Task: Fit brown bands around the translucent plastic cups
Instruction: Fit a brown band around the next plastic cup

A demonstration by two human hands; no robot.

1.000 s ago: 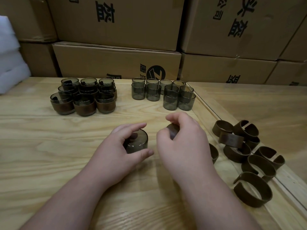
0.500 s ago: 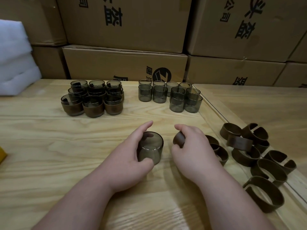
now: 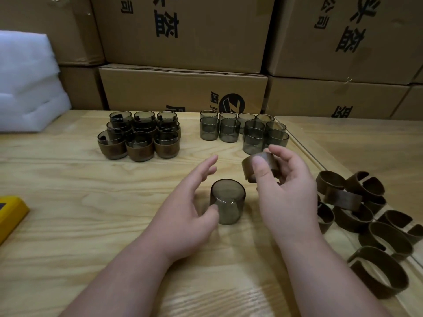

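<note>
The left hand lies low over the table with its fingers straight and spread, pointing away from the person; its thumb tip touches the near left side of a cup, and the fingers themselves hold nothing. That cup stands upside down on the table, between the two hands, bare of any band. The right hand is raised just behind and to the right of the cup, palm turned inward, pinching a band between the thumb on its near face and the curled fingers behind it. The band is a split brown ring, held on edge above the table and apart from the cup. Further back on the left stands a cluster of banded cups, stacked in two layers. To its right is a group of bare cups, the nearest of them just behind the right hand's fingers. A heap of loose bands lies at the right, beside the right wrist and forearm. White foam sits at the far left, a yellow object at the left edge, and cardboard boxes are stacked behind the table.
</note>
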